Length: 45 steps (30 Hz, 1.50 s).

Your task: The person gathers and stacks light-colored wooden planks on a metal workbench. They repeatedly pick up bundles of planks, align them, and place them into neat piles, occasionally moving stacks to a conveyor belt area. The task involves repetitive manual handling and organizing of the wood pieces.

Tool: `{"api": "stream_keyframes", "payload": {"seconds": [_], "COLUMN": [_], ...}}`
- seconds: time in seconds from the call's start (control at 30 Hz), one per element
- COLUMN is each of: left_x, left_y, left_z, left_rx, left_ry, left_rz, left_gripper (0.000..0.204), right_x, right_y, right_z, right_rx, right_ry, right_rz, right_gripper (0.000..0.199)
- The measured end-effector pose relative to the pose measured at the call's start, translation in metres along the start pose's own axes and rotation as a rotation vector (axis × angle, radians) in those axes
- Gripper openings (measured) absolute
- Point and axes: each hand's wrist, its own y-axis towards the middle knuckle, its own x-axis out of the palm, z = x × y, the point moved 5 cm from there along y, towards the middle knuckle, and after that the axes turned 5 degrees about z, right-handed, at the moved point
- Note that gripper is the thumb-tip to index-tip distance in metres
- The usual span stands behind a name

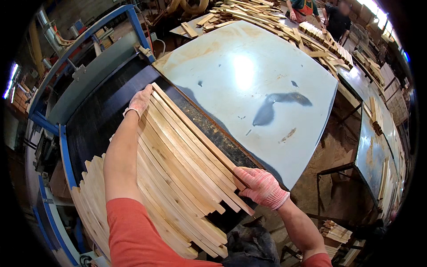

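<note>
The outermost wooden strip (195, 128) edges the strip row (171, 171) on the black bed (100, 104), its long axis spanning both hands: right hand (262, 187) grip wrapped round its near end, left hand (140, 101) touching its far end, closure unclear.

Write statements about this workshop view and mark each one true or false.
1. The left hand and right hand are both gloved. True.
2. The strips under the person's arms lie on the shiny metal sheet. False: these wooden strips lie on the dark surface beside it.
3. The hands are at opposite ends of the rightmost strip. True.
4. The frame at the upper left is yellow. False: that frame is blue.
5. The person's left sleeve is red. True.
</note>
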Motion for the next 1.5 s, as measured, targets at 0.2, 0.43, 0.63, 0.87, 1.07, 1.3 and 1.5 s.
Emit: {"api": "stream_keyframes", "payload": {"seconds": [0.2, 0.43, 0.63, 0.87, 1.07, 1.3, 1.5], "left_x": [-0.015, -0.037, -0.115, -0.234, -0.273, -0.315, -0.281], "left_y": [-0.026, -0.045, -0.074, -0.16, -0.205, -0.245, -0.295], "left_z": [0.03, 0.058, 0.096, 0.176, 0.2, 0.2, 0.247], "left_rx": [-0.045, 0.066, 0.23, 0.301, 0.462, 0.47, 0.493], "left_ry": [-0.266, -0.78, -1.043, -1.124, -1.186, -1.2, -1.373], "left_rz": [0.062, 0.336, 0.531, 0.596, 0.58, 0.555, 0.351], "left_gripper": [0.06, 0.035, 0.033, 0.037, 0.032, 0.052, 0.04], "right_x": [0.004, -0.001, 0.017, -0.011, -0.008, -0.046, -0.098], "right_y": [0.001, -0.01, -0.029, -0.043, -0.057, -0.088, -0.057], "right_z": [0.004, -0.01, -0.002, -0.068, -0.068, -0.042, -0.148], "right_rx": [-0.029, -0.219, -0.368, -0.543, -0.381, -0.002, -0.033], "right_ry": [0.006, -0.059, -0.291, 0.003, -0.061, 0.142, 0.266], "right_rz": [-0.017, 0.175, 0.369, 0.438, 0.415, 0.388, 0.244], "right_gripper": [0.076, 0.079, 0.079, 0.071, 0.066, 0.086, 0.123]}}
